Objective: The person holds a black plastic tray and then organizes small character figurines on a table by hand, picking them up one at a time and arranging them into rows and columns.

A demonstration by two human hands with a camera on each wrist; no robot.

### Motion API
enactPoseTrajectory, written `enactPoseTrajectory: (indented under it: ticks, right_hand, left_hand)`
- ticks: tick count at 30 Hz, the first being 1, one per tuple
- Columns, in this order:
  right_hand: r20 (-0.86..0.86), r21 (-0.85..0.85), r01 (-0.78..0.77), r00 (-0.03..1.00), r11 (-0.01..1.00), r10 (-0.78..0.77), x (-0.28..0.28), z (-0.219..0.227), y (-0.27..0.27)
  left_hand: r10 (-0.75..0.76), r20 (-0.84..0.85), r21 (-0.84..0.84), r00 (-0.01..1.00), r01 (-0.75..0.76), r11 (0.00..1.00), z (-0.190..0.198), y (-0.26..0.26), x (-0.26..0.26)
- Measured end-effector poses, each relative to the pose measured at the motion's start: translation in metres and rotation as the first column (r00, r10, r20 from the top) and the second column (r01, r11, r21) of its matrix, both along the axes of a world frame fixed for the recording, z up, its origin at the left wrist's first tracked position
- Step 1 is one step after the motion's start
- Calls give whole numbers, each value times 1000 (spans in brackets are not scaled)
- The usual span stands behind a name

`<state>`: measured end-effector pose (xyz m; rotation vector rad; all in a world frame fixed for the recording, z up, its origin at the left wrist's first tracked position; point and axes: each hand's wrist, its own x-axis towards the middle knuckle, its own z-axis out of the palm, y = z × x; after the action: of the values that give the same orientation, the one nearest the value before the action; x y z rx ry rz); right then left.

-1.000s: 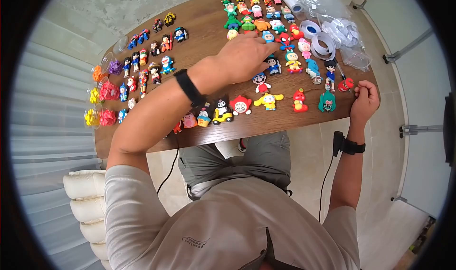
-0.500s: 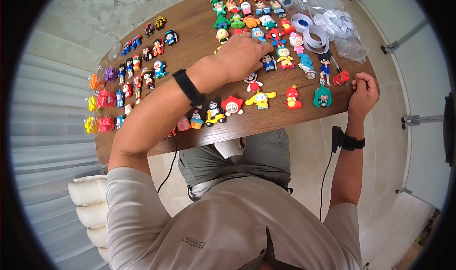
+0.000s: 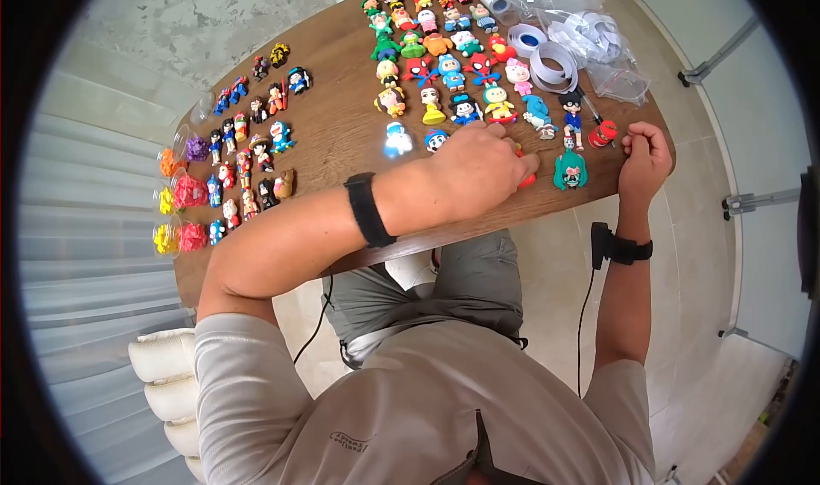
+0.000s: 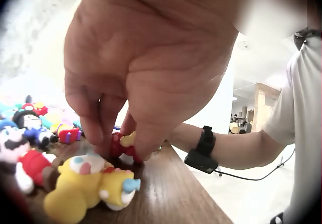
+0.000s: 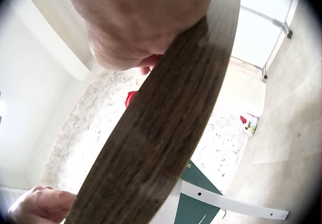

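Observation:
My left hand (image 3: 483, 173) is over the near edge of the wooden table (image 3: 333, 92), its thumb and fingers pinching a small red toy figure (image 4: 121, 146) that has a yellow part. Most of that figure is hidden behind the fingers. Close beside it, in the left wrist view, lie a yellow long-eared figure (image 4: 85, 186) and a figure in red and white (image 4: 32, 168). To the right stands a teal-haired figure (image 3: 570, 171). At the table's right edge rests my right hand (image 3: 642, 160), fingers loosely curled and holding nothing, near a red round toy (image 3: 603, 133).
Several rows of toy figures (image 3: 436, 45) cover the table's middle and back. More figures (image 3: 243, 165) lie on the left, beside clear cups (image 3: 162, 237) with coloured pieces. White tape rolls (image 3: 553, 67) and crumpled plastic bags (image 3: 589, 37) lie at the back right.
My left hand has moved from the middle rows toward me and to the right, onto the red figure. Figures it covered now show. The right hand has stayed at the edge.

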<state>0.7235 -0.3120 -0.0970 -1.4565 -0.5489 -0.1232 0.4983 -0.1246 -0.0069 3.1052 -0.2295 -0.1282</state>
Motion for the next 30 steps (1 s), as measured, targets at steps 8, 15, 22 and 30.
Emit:
enactPoseTrajectory:
  ticks: [8, 15, 22, 30]
  right_hand:
    - [5, -12, 10, 1000, 1000, -9, 3, -2, -1]
    - [22, 4, 5, 1000, 1000, -5, 2, -1, 0]
    - [18, 4, -15, 1000, 1000, 15, 2, -3, -1]
    - [16, -2, -1, 1000, 1000, 2, 6, -7, -2]
  left_hand:
    - [226, -81, -103, 971, -233, 967, 32, 26, 10]
    - [274, 38, -47, 961, -272, 961, 50, 65, -39]
    - [172, -10, -64, 985, -172, 983, 29, 33, -60]
    - [299, 12, -162, 954, -294, 942, 66, 63, -61]
